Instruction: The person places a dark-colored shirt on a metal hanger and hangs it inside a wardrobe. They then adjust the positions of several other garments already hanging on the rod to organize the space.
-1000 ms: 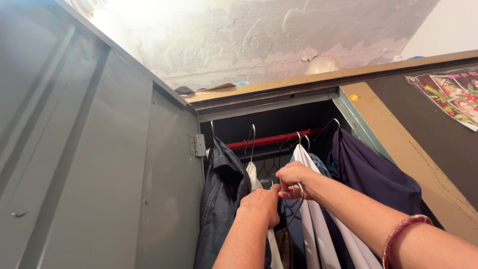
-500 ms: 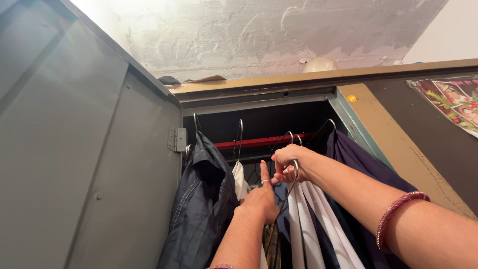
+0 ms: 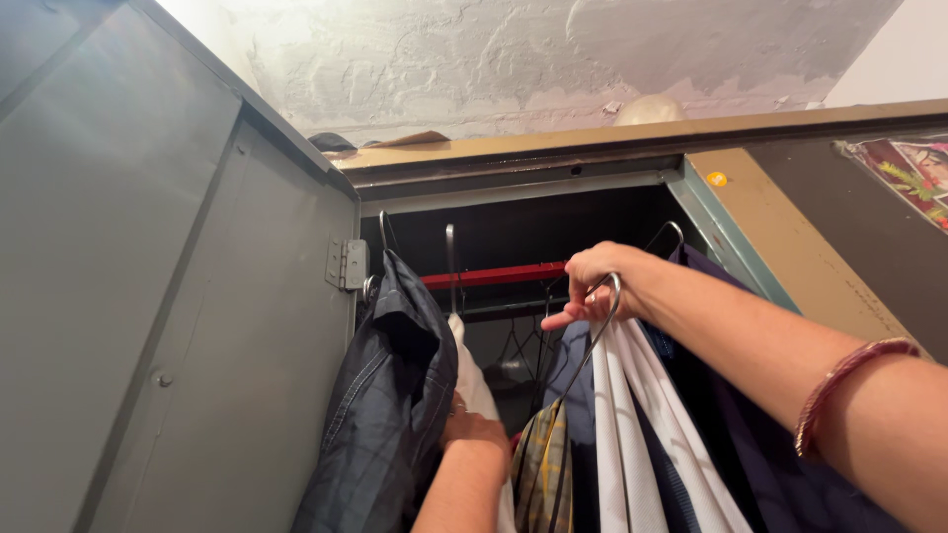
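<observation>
A head-worn camera looks up into an open grey metal wardrobe [image 3: 513,188]. All places here are given relative to the red horizontal hanging rail [image 3: 494,275] inside it.

Far left of the rail, the wardrobe's grey metal door [image 3: 148,296] stands swung open, its hinge [image 3: 346,264] just left of the rail's end. At the rail's left end hangs a dark grey checked shirt [image 3: 390,395] on a wire hook. Just right of it hangs a white garment [image 3: 476,380], and below the rail, low in the picture, a yellow and brown checked cloth [image 3: 541,464] shows.

The left hand [image 3: 472,429] sits well below the rail, pressed between the dark shirt and the white garment. Its fingers are buried in the cloth, so I cannot tell whether they are closed or spread.

The right hand [image 3: 591,284] is level with the rail and just right of its middle. Its fingers are curled around the hook of a thin silver wire hanger [image 3: 604,314], with 1 finger pointing out towards the rail. The hook appears to be off the rail. From this hanger falls a white shirt with fine stripes [image 3: 642,434]. A red bangle [image 3: 849,385] circles that forearm. Further right hangs a dark navy garment [image 3: 731,415].

The step in hand looks like hanging the striped shirt, with the left hand parting the clothes. The next move would call for lifting the hook over the rail into that gap.
</observation>
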